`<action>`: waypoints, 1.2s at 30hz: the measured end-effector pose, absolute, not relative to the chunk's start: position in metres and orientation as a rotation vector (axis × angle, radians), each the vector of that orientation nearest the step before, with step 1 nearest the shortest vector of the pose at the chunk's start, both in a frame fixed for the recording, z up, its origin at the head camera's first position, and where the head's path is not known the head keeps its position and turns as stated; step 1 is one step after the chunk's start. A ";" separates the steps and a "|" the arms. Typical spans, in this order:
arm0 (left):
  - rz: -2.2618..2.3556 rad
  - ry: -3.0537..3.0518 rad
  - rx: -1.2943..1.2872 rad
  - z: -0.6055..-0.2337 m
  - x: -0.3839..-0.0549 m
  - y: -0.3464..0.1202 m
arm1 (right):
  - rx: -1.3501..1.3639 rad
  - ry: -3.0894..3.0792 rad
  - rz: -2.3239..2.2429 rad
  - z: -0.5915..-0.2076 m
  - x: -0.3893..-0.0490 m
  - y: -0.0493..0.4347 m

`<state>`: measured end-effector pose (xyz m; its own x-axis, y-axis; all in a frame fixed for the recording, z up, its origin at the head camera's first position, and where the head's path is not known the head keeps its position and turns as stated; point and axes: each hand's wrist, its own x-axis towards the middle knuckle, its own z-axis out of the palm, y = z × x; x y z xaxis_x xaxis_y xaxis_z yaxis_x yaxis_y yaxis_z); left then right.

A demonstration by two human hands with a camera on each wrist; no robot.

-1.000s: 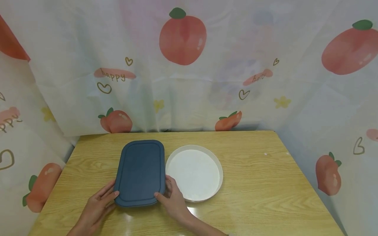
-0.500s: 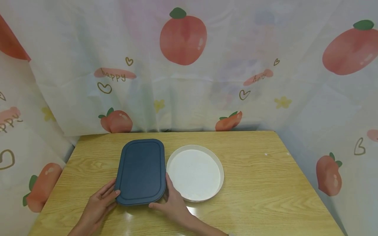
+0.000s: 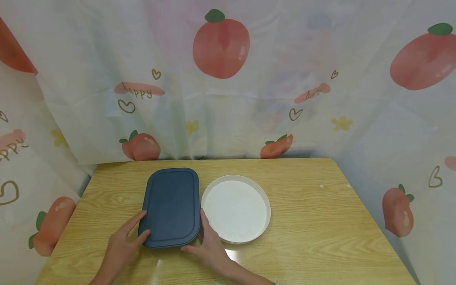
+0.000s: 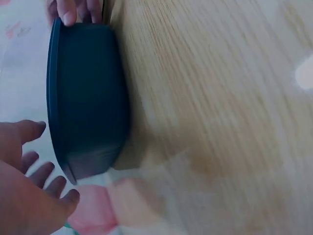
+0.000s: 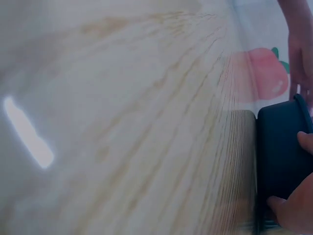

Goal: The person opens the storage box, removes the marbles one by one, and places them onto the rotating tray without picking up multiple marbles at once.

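Observation:
A dark blue rectangular food container (image 3: 172,206) with rounded corners and a grooved flat lid stands on the wooden table. My left hand (image 3: 119,245) is at its front left side, thumb and fingers spread. In the left wrist view, a gap shows between those fingers (image 4: 41,171) and the container wall (image 4: 88,93). At the front right corner, my right hand (image 3: 210,243) holds the container, its fingers along the right side and its thumb at the front. The right wrist view shows that hand (image 5: 296,208) against the dark wall. The container's inside is hidden.
Close on the container's right lies a round white shallow tray (image 3: 235,213), with part of the right hand's forearm in front of it. The wooden table (image 3: 320,225) extends to the right. A white curtain (image 3: 228,111) with printed peaches hangs behind and at the sides.
The left hand has loosened from the container's corner, its fingers spreading and shifting slightly up its left side. The right thumb has slid from the lid to the front edge. The container barely moved.

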<state>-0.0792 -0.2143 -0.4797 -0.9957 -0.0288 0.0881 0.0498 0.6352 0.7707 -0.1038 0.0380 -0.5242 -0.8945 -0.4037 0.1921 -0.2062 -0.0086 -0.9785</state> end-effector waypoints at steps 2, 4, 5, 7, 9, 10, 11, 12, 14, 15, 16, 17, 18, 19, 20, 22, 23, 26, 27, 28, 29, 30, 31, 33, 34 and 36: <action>-1.098 -2.704 -0.183 -0.480 -0.079 -0.207 | -0.672 2.126 -2.034 -0.525 -0.104 0.037; -0.942 -2.658 -0.331 -0.481 -0.079 -0.200 | -0.669 2.154 -2.024 -0.525 -0.103 0.037; -0.891 -2.646 -0.392 -0.480 -0.079 -0.196 | -0.663 2.166 -2.016 -0.525 -0.103 0.037; -0.809 -2.638 -0.498 -0.478 -0.079 -0.189 | -0.647 2.199 -1.987 -0.525 -0.103 0.037; -0.754 -2.639 -0.599 -0.475 -0.080 -0.183 | -0.628 2.225 -1.956 -0.525 -0.102 0.037; -0.729 -2.638 -0.641 -0.474 -0.080 -0.180 | -0.621 2.230 -1.945 -0.525 -0.103 0.037; -0.703 -2.639 -0.676 -0.473 -0.080 -0.177 | -0.618 2.240 -1.934 -0.525 -0.103 0.037; -0.681 -2.639 -0.713 -0.472 -0.080 -0.174 | -0.616 2.256 -1.920 -0.525 -0.103 0.037; -0.621 -2.646 -0.790 -0.471 -0.081 -0.170 | -0.611 2.290 -1.897 -0.524 -0.102 0.037; -0.596 -2.654 -0.821 -0.470 -0.081 -0.168 | -0.608 2.309 -1.882 -0.524 -0.102 0.037; -0.567 -2.669 -0.848 -0.470 -0.081 -0.166 | -0.604 2.331 -1.864 -0.524 -0.102 0.037; -0.544 -2.690 -0.871 -0.469 -0.081 -0.165 | -0.599 2.356 -1.844 -0.524 -0.102 0.037; -0.526 -2.714 -0.893 -0.469 -0.082 -0.164 | -0.597 2.372 -1.830 -0.524 -0.102 0.037; -0.505 -2.743 -0.908 -0.468 -0.081 -0.163 | -0.591 2.380 -1.819 -0.525 -0.102 0.037; -0.495 -2.772 -0.923 -0.468 -0.081 -0.162 | -0.586 2.379 -1.815 -0.525 -0.102 0.037; -0.492 -2.824 -0.939 -0.467 -0.080 -0.160 | -0.586 2.358 -1.818 -0.525 -0.101 0.038; -0.488 -2.847 -0.943 -0.466 -0.080 -0.159 | -0.576 2.346 -1.820 -0.525 -0.101 0.038; -0.462 -2.885 -0.953 -0.466 -0.079 -0.157 | -0.536 2.336 -1.803 -0.525 -0.101 0.038; -0.448 -2.896 -0.949 -0.466 -0.078 -0.156 | -0.520 2.348 -1.783 -0.525 -0.102 0.038; -0.430 -2.908 -0.943 -0.466 -0.077 -0.155 | -0.502 2.360 -1.765 -0.524 -0.102 0.038; -0.415 -2.923 -0.934 -0.466 -0.076 -0.154 | -0.487 2.373 -1.746 -0.524 -0.102 0.038; -0.410 -2.936 -0.921 -0.465 -0.075 -0.153 | -0.477 2.389 -1.727 -0.523 -0.102 0.038; -0.403 -2.953 -0.905 -0.465 -0.074 -0.151 | -0.469 2.400 -1.715 -0.523 -0.102 0.038; -0.396 -2.999 -0.865 -0.464 -0.071 -0.149 | -0.453 2.415 -1.693 -0.522 -0.102 0.037; -0.392 -3.024 -0.843 -0.463 -0.070 -0.147 | -0.452 2.414 -1.694 -0.522 -0.102 0.037; -0.387 -3.062 -0.799 -0.463 -0.067 -0.144 | -0.456 2.412 -1.698 -0.523 -0.102 0.037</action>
<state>-0.0670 -0.1442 -0.4632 -0.8735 0.4866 0.0163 0.4753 0.8451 0.2446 -0.1022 0.0373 -0.5227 -0.9414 -0.3340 0.0471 -0.1570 0.3101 -0.9376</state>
